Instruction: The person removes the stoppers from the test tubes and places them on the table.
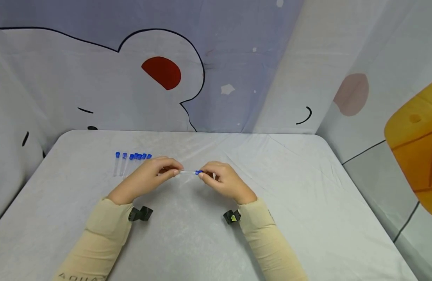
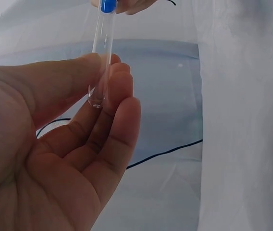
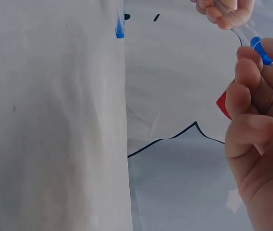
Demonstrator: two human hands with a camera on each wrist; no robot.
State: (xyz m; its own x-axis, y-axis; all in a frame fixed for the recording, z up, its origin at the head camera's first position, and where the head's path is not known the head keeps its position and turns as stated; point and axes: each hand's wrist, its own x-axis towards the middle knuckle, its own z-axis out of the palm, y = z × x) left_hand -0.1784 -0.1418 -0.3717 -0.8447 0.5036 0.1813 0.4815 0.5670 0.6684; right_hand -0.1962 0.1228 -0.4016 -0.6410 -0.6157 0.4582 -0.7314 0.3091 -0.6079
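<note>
A clear test tube [image 1: 187,172] with a blue cap [image 1: 198,172] is held level above the table between both hands. My left hand [image 1: 150,175] pinches the glass near its rounded bottom; in the left wrist view the thumb and fingertips lie on either side of the test tube [image 2: 103,43]. My right hand [image 1: 226,180] pinches the capped end, and in the right wrist view the blue cap [image 3: 260,50] sits between thumb and fingers. The cap is on the tube's mouth. Whatever the tube contains, no contents show.
Several more blue-capped test tubes [image 1: 124,164] lie in a row at the back left, partly hidden behind my left hand. A pale cloth covers the table [image 1: 290,187]. Printed fabric walls [image 1: 96,78] stand behind it and at both sides.
</note>
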